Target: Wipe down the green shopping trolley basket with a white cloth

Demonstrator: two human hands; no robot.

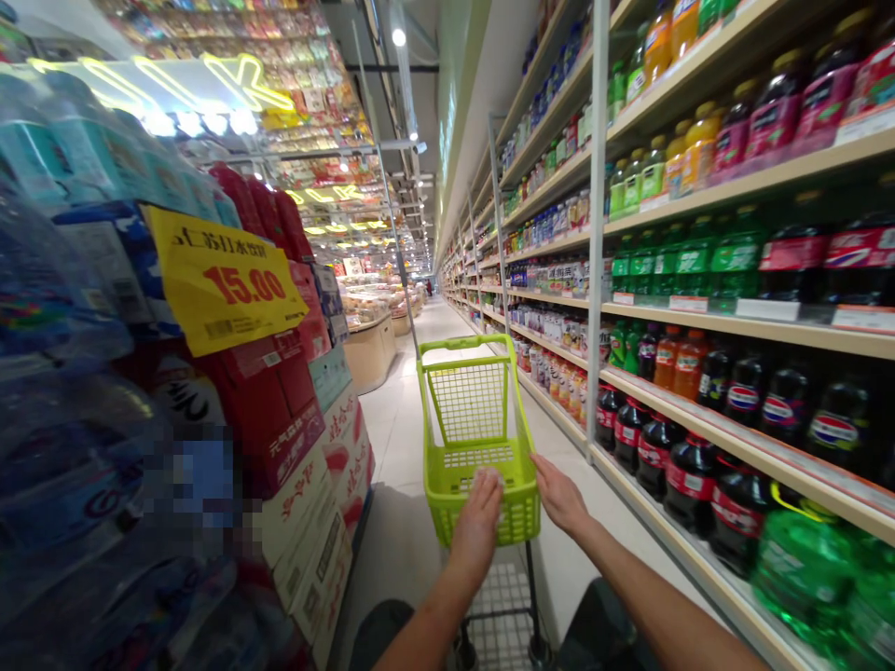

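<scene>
A lime-green shopping cart basket (470, 410) stands in front of me in a supermarket aisle, with nothing visible inside it. My left hand (479, 508) rests on the near rim of the basket, fingers curled over the edge. My right hand (557, 491) grips the basket's near right corner. The dark frame of the cart (532, 606) shows below, between my knees.
Shelves of bottled drinks (734, 391) run along the right. On the left stand stacked water packs (62, 308) and red cartons (280, 391) with a yellow 15.00 price sign (225, 280). The tiled aisle floor (398, 438) runs ahead towards display counters (370, 345).
</scene>
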